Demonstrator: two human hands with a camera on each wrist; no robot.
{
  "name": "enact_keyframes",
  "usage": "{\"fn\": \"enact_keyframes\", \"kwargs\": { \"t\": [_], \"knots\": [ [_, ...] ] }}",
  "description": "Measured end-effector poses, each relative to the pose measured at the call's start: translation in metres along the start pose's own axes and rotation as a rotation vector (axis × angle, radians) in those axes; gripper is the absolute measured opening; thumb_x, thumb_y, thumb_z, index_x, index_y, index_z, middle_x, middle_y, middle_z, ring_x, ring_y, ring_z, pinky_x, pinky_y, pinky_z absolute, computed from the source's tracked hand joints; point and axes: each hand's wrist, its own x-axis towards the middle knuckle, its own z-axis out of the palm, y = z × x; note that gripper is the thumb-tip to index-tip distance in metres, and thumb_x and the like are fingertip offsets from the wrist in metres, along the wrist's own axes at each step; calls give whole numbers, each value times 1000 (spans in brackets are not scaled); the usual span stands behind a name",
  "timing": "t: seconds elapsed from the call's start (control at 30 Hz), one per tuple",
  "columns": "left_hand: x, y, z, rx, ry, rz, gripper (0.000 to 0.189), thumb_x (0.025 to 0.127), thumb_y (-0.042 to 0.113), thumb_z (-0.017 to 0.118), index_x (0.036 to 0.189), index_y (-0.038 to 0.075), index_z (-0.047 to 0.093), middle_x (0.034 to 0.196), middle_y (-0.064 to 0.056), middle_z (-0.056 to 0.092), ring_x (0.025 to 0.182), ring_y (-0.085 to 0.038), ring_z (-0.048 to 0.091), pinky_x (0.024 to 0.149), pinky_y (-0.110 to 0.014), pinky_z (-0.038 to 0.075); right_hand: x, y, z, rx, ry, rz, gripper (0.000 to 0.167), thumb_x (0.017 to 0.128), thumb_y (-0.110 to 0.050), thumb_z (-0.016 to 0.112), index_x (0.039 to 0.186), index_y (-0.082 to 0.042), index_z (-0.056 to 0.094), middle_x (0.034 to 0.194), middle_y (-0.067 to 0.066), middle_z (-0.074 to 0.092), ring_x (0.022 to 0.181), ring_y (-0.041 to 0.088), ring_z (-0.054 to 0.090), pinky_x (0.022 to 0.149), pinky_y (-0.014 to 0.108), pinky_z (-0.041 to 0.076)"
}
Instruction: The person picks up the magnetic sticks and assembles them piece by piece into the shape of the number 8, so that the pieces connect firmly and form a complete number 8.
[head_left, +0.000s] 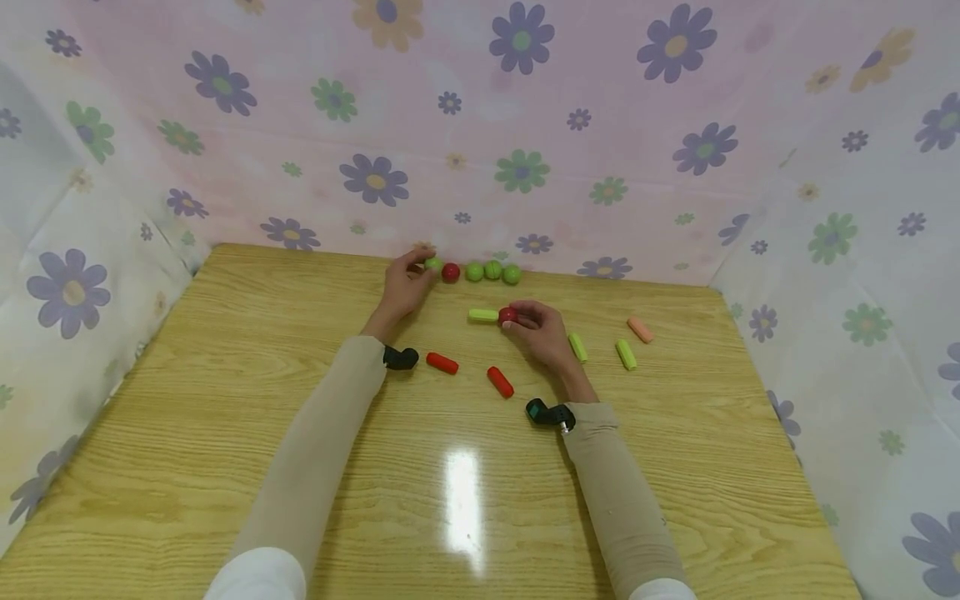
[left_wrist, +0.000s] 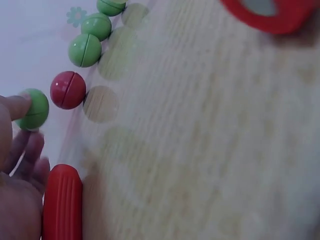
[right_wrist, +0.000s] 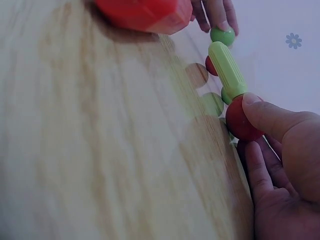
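At the back of the table, my left hand pinches a green ball at the left end of a row of balls. The left wrist view shows the thumb on that green ball, with fingers beneath it. Closer in and to the right, my right hand holds a red ball between thumb and fingers. A ribbed light green stick points left from this ball, its end right at the ball's surface. In the right wrist view the same stick extends from the red ball.
Beside the left hand's ball sit another red ball and three green balls along the back edge. Two red sticks lie between the forearms. Two light green sticks and an orange stick lie right. Flowered cloth rises behind the table.
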Motion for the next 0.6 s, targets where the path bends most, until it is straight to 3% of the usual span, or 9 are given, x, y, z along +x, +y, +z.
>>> {"fn": "enact_keyframes", "kwargs": {
  "t": [0.2, 0.37, 0.47, 0.6],
  "knots": [
    [-12, 6, -4, -86, -11, 31, 33, 99, 2, 63, 132, -5, 63, 141, -19, 59, 106, -37, 61, 89, -28, 47, 0, 1, 1, 15, 2, 11, 40, 95, -4, 71, 132, 6, 60, 133, 26, 61, 123, 37, 60, 96, 22, 52],
    [-23, 9, -4, -201, -119, 11, 34, 101, 4, 62, 133, -5, 62, 129, -24, 61, 95, -48, 64, 80, -34, 56, 1, 3, 0, 8, 7, 16, 38, 94, -3, 72, 130, 4, 61, 131, 22, 62, 123, 33, 61, 97, 25, 52],
    [-32, 10, -1, -254, -211, -34, 32, 102, 7, 61, 134, -1, 62, 124, -22, 61, 82, -41, 66, 72, -34, 57, 2, 5, 0, 6, 5, 10, 38, 94, -3, 72, 130, 4, 61, 131, 23, 63, 123, 33, 61, 97, 26, 52],
    [-43, 13, 3, -274, -294, -94, 31, 102, 10, 62, 132, 3, 64, 126, -18, 61, 74, -22, 63, 67, -27, 53, 2, 4, 1, -6, 8, 1, 38, 94, -4, 72, 130, 4, 61, 131, 23, 62, 123, 34, 61, 97, 26, 52]
  ]
}}
